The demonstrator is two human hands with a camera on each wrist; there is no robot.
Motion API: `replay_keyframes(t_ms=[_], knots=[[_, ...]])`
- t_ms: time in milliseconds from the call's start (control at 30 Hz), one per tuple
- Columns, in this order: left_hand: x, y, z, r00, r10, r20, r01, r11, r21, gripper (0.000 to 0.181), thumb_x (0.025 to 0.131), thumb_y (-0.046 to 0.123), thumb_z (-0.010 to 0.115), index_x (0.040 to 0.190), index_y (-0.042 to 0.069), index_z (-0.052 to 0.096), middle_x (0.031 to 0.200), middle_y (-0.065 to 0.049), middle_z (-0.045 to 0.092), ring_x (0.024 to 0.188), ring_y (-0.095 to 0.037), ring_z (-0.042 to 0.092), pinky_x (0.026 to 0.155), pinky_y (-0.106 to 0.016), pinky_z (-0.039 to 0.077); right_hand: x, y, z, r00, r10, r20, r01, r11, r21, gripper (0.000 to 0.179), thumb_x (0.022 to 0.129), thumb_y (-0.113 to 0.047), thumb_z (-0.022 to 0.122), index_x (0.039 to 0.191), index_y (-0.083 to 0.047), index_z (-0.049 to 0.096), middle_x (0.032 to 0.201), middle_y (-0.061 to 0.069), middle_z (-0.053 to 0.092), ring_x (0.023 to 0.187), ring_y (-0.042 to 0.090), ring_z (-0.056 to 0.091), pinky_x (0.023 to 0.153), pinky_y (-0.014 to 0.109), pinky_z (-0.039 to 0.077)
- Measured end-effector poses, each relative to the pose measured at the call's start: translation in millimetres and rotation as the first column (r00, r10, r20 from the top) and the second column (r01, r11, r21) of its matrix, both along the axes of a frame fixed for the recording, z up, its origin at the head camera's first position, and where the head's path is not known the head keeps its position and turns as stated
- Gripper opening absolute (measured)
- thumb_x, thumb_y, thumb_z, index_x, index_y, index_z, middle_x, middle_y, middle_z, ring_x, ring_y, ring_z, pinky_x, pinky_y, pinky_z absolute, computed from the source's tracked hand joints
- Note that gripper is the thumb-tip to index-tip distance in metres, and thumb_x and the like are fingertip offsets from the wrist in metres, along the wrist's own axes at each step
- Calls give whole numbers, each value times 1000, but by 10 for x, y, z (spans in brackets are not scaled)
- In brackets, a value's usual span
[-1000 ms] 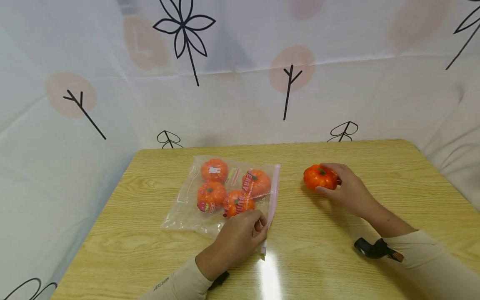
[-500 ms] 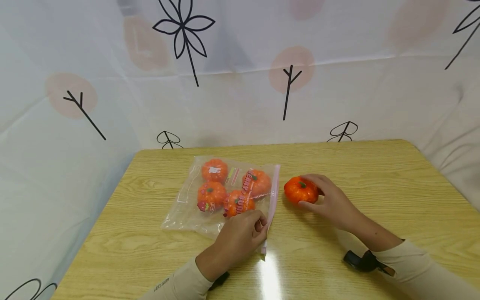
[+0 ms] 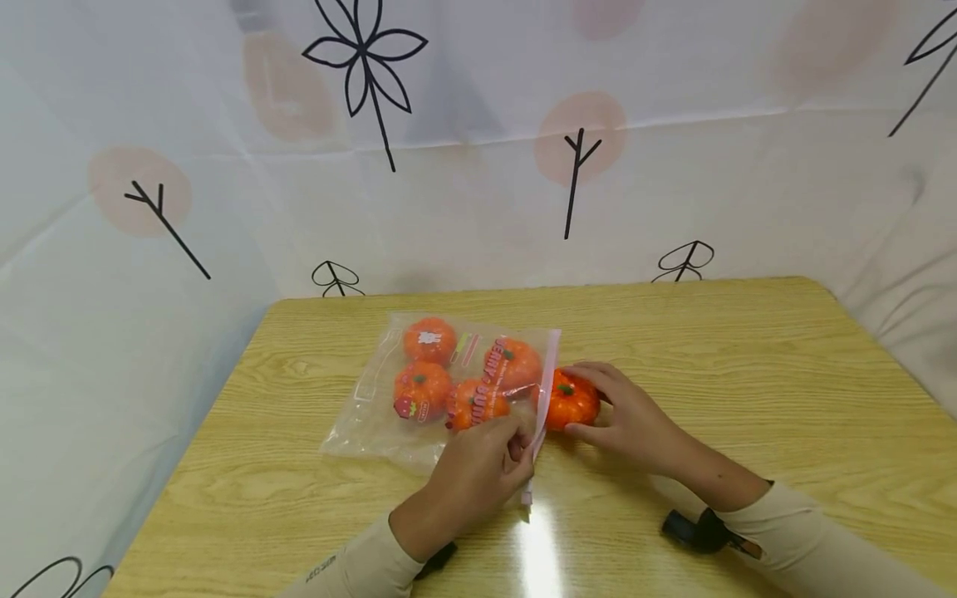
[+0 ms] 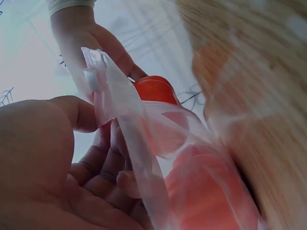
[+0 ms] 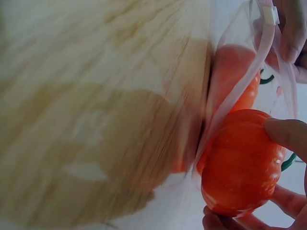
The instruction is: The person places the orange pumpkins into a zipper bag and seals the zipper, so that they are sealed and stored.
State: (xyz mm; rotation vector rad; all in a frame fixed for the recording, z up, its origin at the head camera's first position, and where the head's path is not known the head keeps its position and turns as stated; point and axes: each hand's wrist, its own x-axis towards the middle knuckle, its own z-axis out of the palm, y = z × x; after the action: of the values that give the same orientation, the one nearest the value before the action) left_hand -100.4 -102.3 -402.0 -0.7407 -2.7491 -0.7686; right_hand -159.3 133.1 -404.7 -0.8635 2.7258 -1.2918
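Observation:
A clear zip bag (image 3: 374, 415) with a pink zip edge and printed lettering lies on the table, several small orange pumpkins (image 3: 422, 390) inside it. My left hand (image 3: 478, 465) pinches the bag's upper layer by the zip edge, near its front end, and the mouth gapes in the left wrist view. In my right hand (image 3: 635, 423) is another orange pumpkin (image 5: 242, 163) with a green stem, gripped between thumb and fingers. Its left side sits in the bag's mouth, behind the pink edge. A white slider (image 5: 271, 15) shows on the zip close to the left hand.
The wooden table (image 3: 748, 357) extends to both sides of the bag. A white cloth (image 3: 478, 216) with leaf and flower drawings hangs behind it. Dark wrist-worn devices (image 3: 699, 531) sit by the sleeves.
My right hand has carried its pumpkin leftward and nearer, from the table's right side to the bag's mouth, where it is partly inside. My left hand has stayed at the zip edge.

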Motion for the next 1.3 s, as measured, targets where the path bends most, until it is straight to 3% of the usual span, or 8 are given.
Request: replay_keyframes(t_ms=[333, 700, 833, 1067, 1300], knots=[[13, 2, 24, 1000, -15, -2, 15, 1000, 10, 7, 87, 18, 68, 89, 19, 62, 76, 12, 58, 63, 5, 45, 56, -6, 36, 23, -112, 15, 998, 37, 46, -34, 998, -52, 68, 81, -9, 82, 140, -1, 50, 141, 20, 52, 129, 38, 54, 102, 48, 48], [14, -6, 23, 995, -59, -74, 59, 998, -10, 6, 88, 15, 67, 90, 16, 61, 78, 10, 59, 65, 4, 44, 58, -5, 34, 14, -196, 17, 994, 15, 105, -7, 997, -81, 68, 83, -12, 82, 142, -2, 49, 139, 22, 50, 116, 37, 61, 86, 35, 59], [9, -4, 16, 994, -60, -93, 60, 998, -1, 8, 87, 15, 68, 90, 16, 61, 78, 10, 59, 65, 4, 45, 57, -5, 34, 1, -191, 5, 995, 21, 98, -15, 998, -65, 68, 83, -11, 80, 142, -1, 49, 140, 23, 47, 119, 38, 59, 91, 39, 57], [10, 0, 24, 998, -30, -48, 31, 999, 41, 9, 87, 15, 67, 89, 18, 58, 78, 11, 57, 64, 3, 43, 55, -6, 34, -28, -118, -38, 993, 52, 110, -44, 996, -79, 70, 84, -5, 78, 146, -5, 46, 142, 20, 47, 128, 41, 52, 99, 53, 50], [5, -5, 28, 999, -18, -35, 20, 999, 44, 10, 87, 15, 67, 88, 18, 57, 77, 11, 56, 63, 4, 43, 54, -7, 34, -63, -125, -58, 988, 113, 101, -104, 990, -91, 69, 83, 0, 76, 145, -3, 46, 143, 21, 47, 131, 41, 49, 101, 53, 49]])
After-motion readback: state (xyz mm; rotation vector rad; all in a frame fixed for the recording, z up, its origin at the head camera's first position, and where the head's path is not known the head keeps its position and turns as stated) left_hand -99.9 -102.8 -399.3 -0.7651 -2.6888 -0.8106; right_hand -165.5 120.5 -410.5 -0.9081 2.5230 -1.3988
